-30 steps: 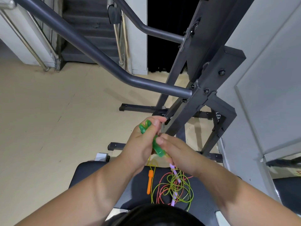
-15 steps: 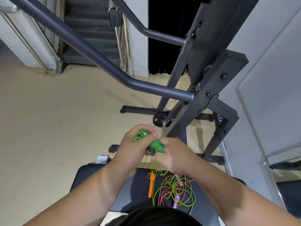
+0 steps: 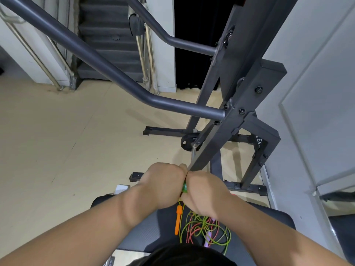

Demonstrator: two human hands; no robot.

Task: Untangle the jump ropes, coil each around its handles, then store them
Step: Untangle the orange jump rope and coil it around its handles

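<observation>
Both hands meet knuckle to knuckle above the black bench pad (image 3: 146, 223), backs toward the camera. The left hand (image 3: 163, 182) is clenched around a green handle (image 3: 184, 187), of which only a sliver shows in the seam between the 2 fists. The right hand (image 3: 206, 189) is curled too, pressed against the same handle, but its fingers tuck underneath, and I cannot tell whether they pinch the handle or the cord.

From the fists a yellow-green cord (image 3: 221, 230) drops onto the pad, where it loops through a pink cord (image 3: 192, 230) in a loose tangle. An orange handle (image 3: 178, 220) lies just beside the tangle on its left, and a lilac handle (image 3: 208, 239) sits inside it.

The step in hand looks like winding the green rope around its handle. To do it well, the left hand should hold the handle steady while the right feeds cord in snug, even turns. Each pull should be short: the green loops cross the pink ones, so a hard tug would likely tighten the knot or drag the other ropes off the pad.
</observation>
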